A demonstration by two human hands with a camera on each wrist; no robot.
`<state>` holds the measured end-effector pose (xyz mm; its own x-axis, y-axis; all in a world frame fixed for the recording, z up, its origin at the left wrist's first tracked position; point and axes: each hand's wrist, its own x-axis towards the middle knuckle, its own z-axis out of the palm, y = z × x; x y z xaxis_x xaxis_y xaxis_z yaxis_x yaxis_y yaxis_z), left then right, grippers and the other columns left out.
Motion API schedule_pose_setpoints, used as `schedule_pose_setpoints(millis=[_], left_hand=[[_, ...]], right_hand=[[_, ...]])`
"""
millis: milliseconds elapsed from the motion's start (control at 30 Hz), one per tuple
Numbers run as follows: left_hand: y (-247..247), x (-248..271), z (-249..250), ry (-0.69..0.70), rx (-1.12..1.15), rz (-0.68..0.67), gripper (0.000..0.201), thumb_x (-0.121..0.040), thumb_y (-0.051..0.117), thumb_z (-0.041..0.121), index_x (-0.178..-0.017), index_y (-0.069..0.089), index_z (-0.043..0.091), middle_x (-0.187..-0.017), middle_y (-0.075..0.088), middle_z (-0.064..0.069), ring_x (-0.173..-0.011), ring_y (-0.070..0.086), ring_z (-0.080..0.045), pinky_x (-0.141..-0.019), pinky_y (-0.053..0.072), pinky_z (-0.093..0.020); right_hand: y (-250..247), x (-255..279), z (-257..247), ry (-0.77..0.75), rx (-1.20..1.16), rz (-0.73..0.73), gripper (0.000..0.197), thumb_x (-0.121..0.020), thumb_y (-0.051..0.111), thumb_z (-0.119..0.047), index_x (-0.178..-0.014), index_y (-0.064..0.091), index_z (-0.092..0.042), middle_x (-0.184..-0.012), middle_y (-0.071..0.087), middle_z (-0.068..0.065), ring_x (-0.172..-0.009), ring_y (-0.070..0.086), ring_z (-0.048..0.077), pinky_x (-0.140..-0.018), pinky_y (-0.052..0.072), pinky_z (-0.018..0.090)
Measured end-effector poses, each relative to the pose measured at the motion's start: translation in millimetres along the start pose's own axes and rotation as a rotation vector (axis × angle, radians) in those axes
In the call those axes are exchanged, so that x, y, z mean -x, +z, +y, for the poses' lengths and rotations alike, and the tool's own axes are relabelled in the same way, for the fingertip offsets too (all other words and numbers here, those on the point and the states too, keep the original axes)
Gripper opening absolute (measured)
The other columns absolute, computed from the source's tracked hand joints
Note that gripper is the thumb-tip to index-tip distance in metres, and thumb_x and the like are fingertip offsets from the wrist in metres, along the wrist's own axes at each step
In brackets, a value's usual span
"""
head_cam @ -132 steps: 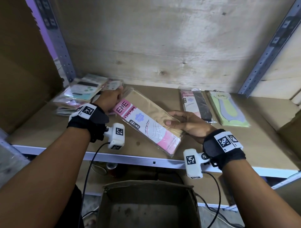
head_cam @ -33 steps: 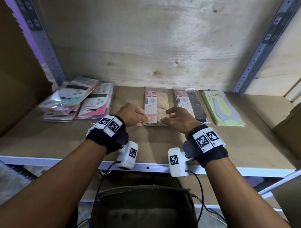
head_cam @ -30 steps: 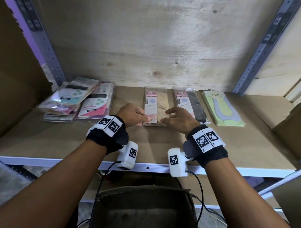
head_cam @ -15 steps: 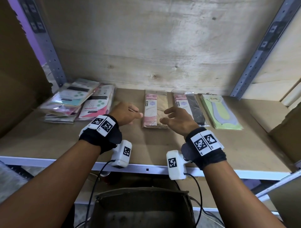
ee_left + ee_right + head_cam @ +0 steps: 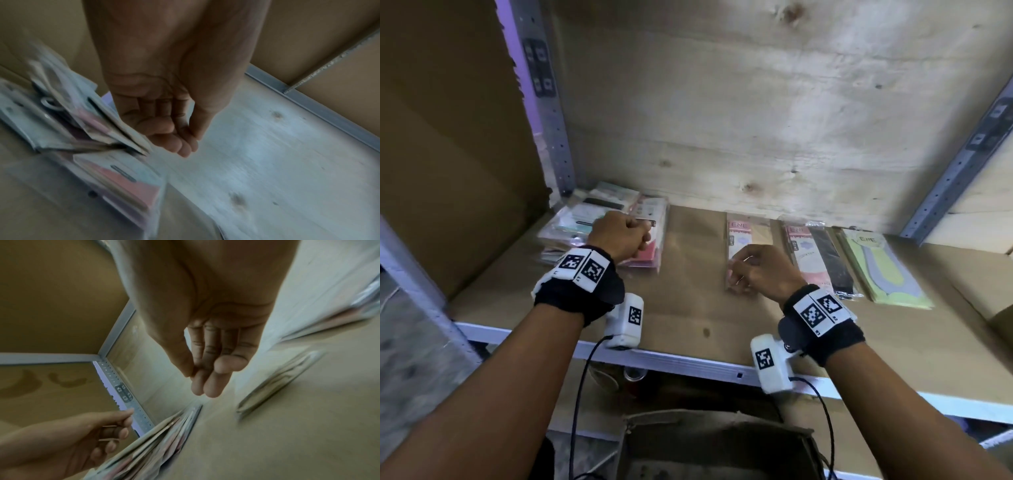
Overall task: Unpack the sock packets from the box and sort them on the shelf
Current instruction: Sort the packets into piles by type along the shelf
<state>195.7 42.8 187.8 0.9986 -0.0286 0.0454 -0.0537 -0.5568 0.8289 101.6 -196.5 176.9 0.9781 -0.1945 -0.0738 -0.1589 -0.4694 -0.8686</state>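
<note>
Three sock packets lie side by side on the wooden shelf (image 5: 688,308): a beige one (image 5: 750,233), a black one (image 5: 825,260) and a green one (image 5: 883,270). A loose pile of packets (image 5: 571,233) sits at the left, topped by a pink packet (image 5: 654,219). My left hand (image 5: 619,236) hovers over the pile's right side with fingers loosely curled, holding nothing; the left wrist view shows its fingertips (image 5: 185,146) beside the pile (image 5: 82,129). My right hand (image 5: 753,270) hangs relaxed over the beige packet's near end and is empty (image 5: 205,386).
The open cardboard box (image 5: 715,445) stands below the shelf's metal front edge (image 5: 688,363). Perforated steel uprights (image 5: 551,120) frame the bay, with a plywood back wall and cardboard at the far left. Bare shelf lies between the pile and the beige packet.
The beige packet, held by both hands earlier, now lies flat beside the black one. My left hand has moved left to the pile; my right hand drew back slightly.
</note>
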Motion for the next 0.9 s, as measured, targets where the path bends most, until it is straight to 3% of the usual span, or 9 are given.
schedule_pose_setpoints(millis=[233,333,400,433,500,567,733,833,900], left_hand=[[-42.7,-12.9,-30.3,-0.042,-0.063,0.035,0.038,-0.095,0.060,0.034,-0.062,0.069,0.015,-0.064,0.072,-0.002,-0.059,0.065,-0.019,-0.069,0.056,-0.029],[-54.4,-9.8,-39.3,-0.042,-0.101,0.004,0.037,-0.095,0.059,0.034,-0.064,0.069,0.016,-0.070,0.073,-0.002,-0.065,0.064,-0.019,-0.081,0.055,-0.033],[-60.2,-7.0,-41.6,-0.035,-0.152,-0.012,0.035,-0.094,0.059,0.035,-0.065,0.070,0.018,-0.075,0.074,0.001,-0.070,0.063,-0.018,-0.080,0.052,-0.031],[-61.2,-5.9,-40.4,-0.025,-0.174,-0.013,0.035,-0.094,0.059,0.035,-0.065,0.070,0.018,-0.076,0.073,0.001,-0.069,0.061,-0.016,-0.076,0.050,-0.029],[-62.1,-5.3,-37.9,-0.006,-0.207,-0.007,0.037,-0.094,0.059,0.036,-0.063,0.068,0.020,-0.075,0.072,0.002,-0.065,0.058,-0.013,-0.071,0.043,-0.026],[-61.0,-6.3,-35.4,0.002,-0.193,-0.009,0.039,-0.095,0.058,0.037,-0.060,0.067,0.021,-0.072,0.071,0.002,-0.063,0.057,-0.013,-0.069,0.043,-0.026],[-54.8,-5.0,-27.8,0.020,-0.187,0.003,0.035,-0.092,0.059,0.037,-0.062,0.071,0.021,-0.068,0.070,0.007,-0.070,0.062,-0.012,-0.062,0.039,-0.024],[-49.2,-4.1,-23.3,0.022,-0.194,-0.003,0.028,-0.089,0.062,0.031,-0.066,0.073,0.019,-0.078,0.073,0.001,-0.080,0.066,-0.017,-0.068,0.046,-0.026],[-45.2,-2.8,-21.7,0.025,-0.236,-0.015,0.021,-0.089,0.061,0.029,-0.078,0.075,0.018,-0.089,0.074,-0.003,-0.088,0.068,-0.022,-0.078,0.053,-0.031]], right_hand=[[63.8,-55.5,-44.8,0.132,-0.035,-0.164,0.006,-0.097,0.056,-0.012,-0.096,0.054,-0.005,-0.071,0.063,0.015,-0.048,0.055,0.023,-0.043,0.047,0.022],[95.4,-84.9,-55.5,0.180,0.079,-0.150,0.031,-0.096,0.060,-0.025,-0.079,0.059,0.001,-0.071,0.067,0.014,-0.054,0.060,0.027,-0.060,0.054,0.035],[113.7,-102.0,-57.7,0.177,0.191,-0.136,0.046,-0.088,0.067,-0.044,-0.075,0.064,0.000,-0.066,0.071,0.010,-0.054,0.065,0.024,-0.057,0.055,0.028],[120.7,-108.5,-57.6,0.179,0.225,-0.138,0.053,-0.083,0.070,-0.052,-0.086,0.066,0.001,-0.073,0.073,0.011,-0.060,0.068,0.023,-0.058,0.054,0.027],[132.9,-119.1,-52.0,0.185,0.317,-0.127,0.077,-0.068,0.076,-0.061,-0.114,0.059,-0.003,-0.102,0.072,0.015,-0.088,0.071,0.030,-0.078,0.058,0.037],[137.6,-125.7,-44.8,0.184,0.392,-0.104,0.085,-0.059,0.081,-0.060,-0.119,0.052,-0.007,-0.108,0.069,0.015,-0.095,0.068,0.034,-0.087,0.056,0.045],[128.3,-118.8,-44.8,0.186,0.456,-0.155,0.059,-0.070,0.080,-0.049,-0.106,0.067,-0.005,-0.103,0.072,0.015,-0.092,0.069,0.031,-0.090,0.056,0.044],[112.9,-97.7,-49.3,0.146,0.355,-0.216,0.030,-0.083,0.075,-0.033,-0.079,0.066,-0.005,-0.076,0.066,0.012,-0.059,0.057,0.021,-0.065,0.051,0.035],[99.8,-78.6,-46.9,0.139,0.135,-0.229,0.022,-0.087,0.072,-0.020,-0.076,0.058,-0.007,-0.071,0.054,0.014,-0.050,0.044,0.018,-0.053,0.038,0.033]])
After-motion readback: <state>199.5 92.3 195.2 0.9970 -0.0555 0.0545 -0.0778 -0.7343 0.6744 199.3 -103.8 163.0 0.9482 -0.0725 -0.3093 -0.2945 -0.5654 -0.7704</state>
